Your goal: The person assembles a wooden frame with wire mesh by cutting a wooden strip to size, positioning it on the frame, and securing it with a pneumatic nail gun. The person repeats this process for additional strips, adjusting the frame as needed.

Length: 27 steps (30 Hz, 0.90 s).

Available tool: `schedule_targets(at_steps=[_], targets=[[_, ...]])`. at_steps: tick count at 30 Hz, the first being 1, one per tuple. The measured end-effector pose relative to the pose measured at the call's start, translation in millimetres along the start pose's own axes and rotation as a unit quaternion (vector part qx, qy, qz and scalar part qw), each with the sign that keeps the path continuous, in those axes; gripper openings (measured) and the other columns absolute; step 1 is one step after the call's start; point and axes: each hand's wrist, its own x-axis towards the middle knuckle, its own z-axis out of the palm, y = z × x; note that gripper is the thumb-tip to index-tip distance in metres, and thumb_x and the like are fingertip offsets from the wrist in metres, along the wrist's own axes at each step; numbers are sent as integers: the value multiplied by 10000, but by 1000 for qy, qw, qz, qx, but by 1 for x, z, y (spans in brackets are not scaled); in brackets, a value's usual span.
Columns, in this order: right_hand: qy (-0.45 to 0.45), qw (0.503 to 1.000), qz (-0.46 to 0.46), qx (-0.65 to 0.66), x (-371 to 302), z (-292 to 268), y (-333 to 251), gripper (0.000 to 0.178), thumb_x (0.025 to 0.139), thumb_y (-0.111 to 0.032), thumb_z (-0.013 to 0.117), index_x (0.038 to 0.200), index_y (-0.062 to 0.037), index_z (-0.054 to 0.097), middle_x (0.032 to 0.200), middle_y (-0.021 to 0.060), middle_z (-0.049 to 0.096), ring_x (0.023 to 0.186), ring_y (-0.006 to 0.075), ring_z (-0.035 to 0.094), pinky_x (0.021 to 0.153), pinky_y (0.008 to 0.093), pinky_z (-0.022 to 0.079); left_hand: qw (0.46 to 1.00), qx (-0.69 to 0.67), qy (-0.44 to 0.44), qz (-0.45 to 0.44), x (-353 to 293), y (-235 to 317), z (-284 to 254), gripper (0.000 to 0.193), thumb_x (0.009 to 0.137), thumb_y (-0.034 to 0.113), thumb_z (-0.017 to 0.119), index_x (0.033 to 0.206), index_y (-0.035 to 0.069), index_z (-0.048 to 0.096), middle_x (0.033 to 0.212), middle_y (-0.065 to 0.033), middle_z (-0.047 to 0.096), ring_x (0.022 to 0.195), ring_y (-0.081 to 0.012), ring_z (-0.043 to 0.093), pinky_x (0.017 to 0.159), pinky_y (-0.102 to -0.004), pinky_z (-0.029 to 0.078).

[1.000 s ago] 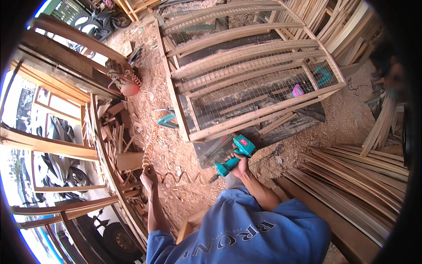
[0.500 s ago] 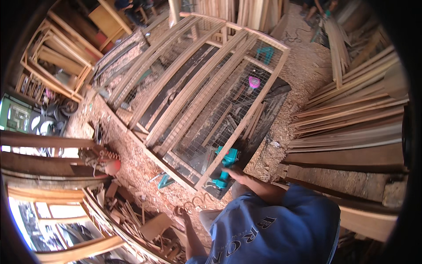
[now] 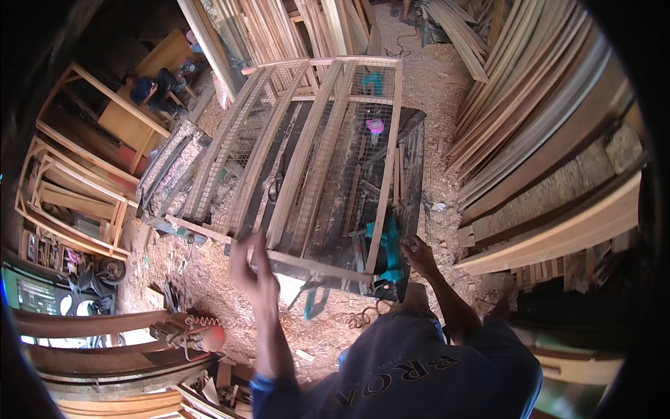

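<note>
A slatted wooden frame (image 3: 286,204) backed with wire mesh lies on a dark worktable (image 3: 414,150). My left hand (image 3: 255,271), smeared by motion, is at the frame's near rail with its fingers apart; whether it touches the wood I cannot tell. Beside the near right corner rests a teal nail gun (image 3: 386,246), partly behind the frame's right rail. Just right of it, my right hand (image 3: 420,257) is off the tool, with loosely bent fingers and nothing visible in them. A coiled air hose (image 3: 356,319) hangs below the near edge.
A pink tape measure (image 3: 375,126) and another teal tool (image 3: 372,82) show at the far right of the frame. Long boards (image 3: 530,105) are stacked on the right. Wood shavings (image 3: 188,262) cover the floor. A person (image 3: 157,91) sits at the far left.
My right hand has let go of the nail gun. My left hand has left the hose and risen to the frame's near rail. The view has turned.
</note>
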Motion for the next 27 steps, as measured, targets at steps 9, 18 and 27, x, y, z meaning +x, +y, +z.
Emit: schedule_targets(at_steps=[9, 18, 27], targets=[[65, 992, -86, 68, -199, 77, 15, 249, 963, -205, 680, 1085, 12, 685, 770, 107, 701, 611, 155, 667, 567, 327, 526, 937, 218, -273, -20, 140, -81, 115, 513, 855, 518, 717, 1147, 97, 733, 1093, -205, 736, 1052, -384, 702, 913, -449, 557], [97, 994, 4, 47, -246, 73, 48, 200, 969, -193, 675, 1069, -21, 692, 820, 113, 716, 636, 178, 708, 562, 330, 552, 910, 245, -322, -86, 162, -127, 171, 549, 819, 592, 659, 1154, 164, 738, 1174, -193, 718, 1086, -379, 695, 940, -462, 559], [53, 988, -39, -137, -233, 89, 86, 188, 949, -155, 671, 1069, -14, 702, 795, 93, 731, 661, 171, 715, 600, 338, 574, 933, 232, -262, -80, 159, -162, 191, 401, 867, 404, 645, 1091, 83, 732, 1071, -219, 729, 1012, -398, 711, 896, -485, 569]])
